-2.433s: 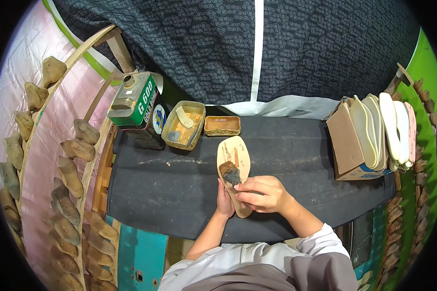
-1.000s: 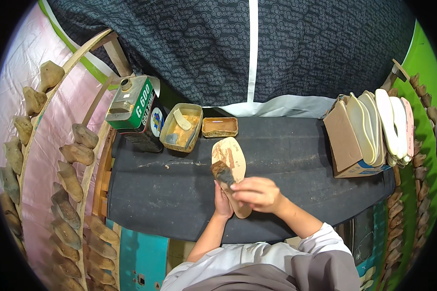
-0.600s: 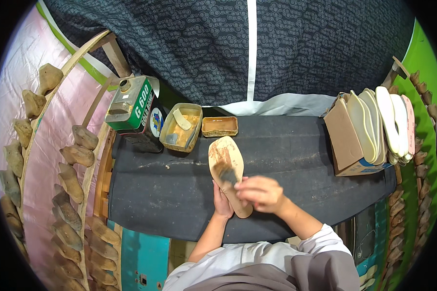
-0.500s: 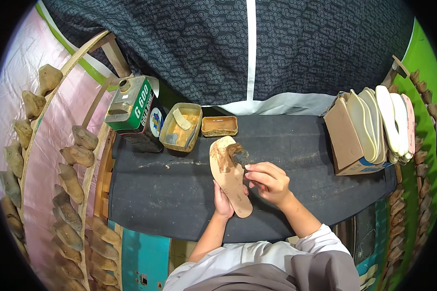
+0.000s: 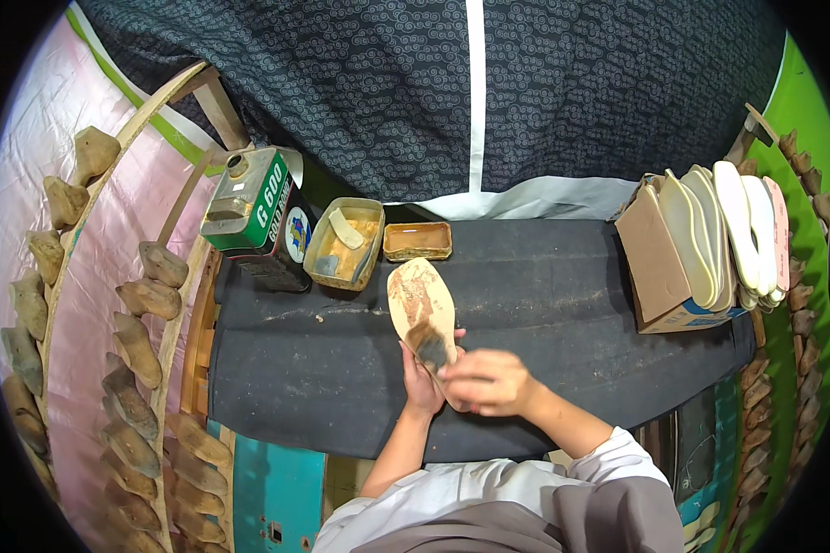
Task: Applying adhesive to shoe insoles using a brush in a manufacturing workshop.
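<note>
Right-hand grip: the right hand pinches a flat, dark-ended brown applicator between thumb and fingers; motion blur hides the exact finger placement. Left-hand grip: the left hand cradles the insole from beneath, clasping its narrow middle, with fingertips at the right edge; the insole thus sits in this hand above the desk, wide end pointing away from the person, a streaky brown smear on its upper face.

Probable faults: the insole may tip or twist under heavy pressure at the wide end, since that end projects unsupported beyond the left hand; the smear may run over the rim if the applicator is overloaded; the left fingertips may become soiled, because they wrap the edge close to the applicator.

Clearances: the shallow tray with brown contents stands just beyond the wide end, so a long forward stroke could knock it; to its left, the deeper container and then the metal can limit movement; to the right, broad working room extends to the cardboard box of pale soles; the near desk edge runs below the wrists, so an item dropped there could fall off.
</note>
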A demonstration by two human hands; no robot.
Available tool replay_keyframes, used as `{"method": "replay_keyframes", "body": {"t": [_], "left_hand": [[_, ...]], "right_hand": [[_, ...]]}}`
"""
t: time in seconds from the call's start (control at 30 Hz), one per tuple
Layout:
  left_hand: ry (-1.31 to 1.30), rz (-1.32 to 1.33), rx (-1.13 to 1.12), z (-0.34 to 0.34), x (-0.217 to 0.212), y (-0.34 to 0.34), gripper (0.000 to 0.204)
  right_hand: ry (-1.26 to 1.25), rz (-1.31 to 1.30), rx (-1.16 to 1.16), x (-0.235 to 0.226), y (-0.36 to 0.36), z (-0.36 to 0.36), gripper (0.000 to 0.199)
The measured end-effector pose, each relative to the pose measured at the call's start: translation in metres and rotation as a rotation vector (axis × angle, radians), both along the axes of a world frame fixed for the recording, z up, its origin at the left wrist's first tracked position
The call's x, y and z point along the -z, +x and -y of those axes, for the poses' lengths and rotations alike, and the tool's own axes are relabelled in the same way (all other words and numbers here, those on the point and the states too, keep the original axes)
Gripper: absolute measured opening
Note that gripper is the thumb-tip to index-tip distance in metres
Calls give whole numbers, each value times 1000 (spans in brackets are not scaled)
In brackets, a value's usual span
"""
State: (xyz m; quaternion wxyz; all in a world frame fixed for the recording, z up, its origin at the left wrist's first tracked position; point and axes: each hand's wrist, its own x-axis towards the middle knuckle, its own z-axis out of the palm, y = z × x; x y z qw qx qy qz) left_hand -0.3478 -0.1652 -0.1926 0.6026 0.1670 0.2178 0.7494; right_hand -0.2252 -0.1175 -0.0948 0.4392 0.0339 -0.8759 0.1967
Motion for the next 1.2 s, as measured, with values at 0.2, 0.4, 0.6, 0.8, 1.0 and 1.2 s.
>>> {"method": "replay_keyframes", "body": {"t": [0.2, 0.4, 0.6, 0.8, 1.0, 1.2], "left_hand": [[-46, -22, -32, 5, -12, 3, 68], [92, 24, 49, -7, -32, -8, 76], [44, -50, -21, -8, -50, -5, 67], [293, 65, 117, -19, -54, -13, 70], [148, 18, 29, -20, -66, -7, 66], [237, 52, 38, -21, -70, -12, 65]], "right_hand": [[44, -139, 177, -11, 7, -20, 21], [53, -72, -96, -18, 11, 6, 25], [125, -230, 121, -31, 17, -11, 19], [190, -118, -51, -39, 20, 10, 18], [162, -164, 21, -43, 25, 1, 19], [200, -188, -17, -47, 25, 3, 21]]}}
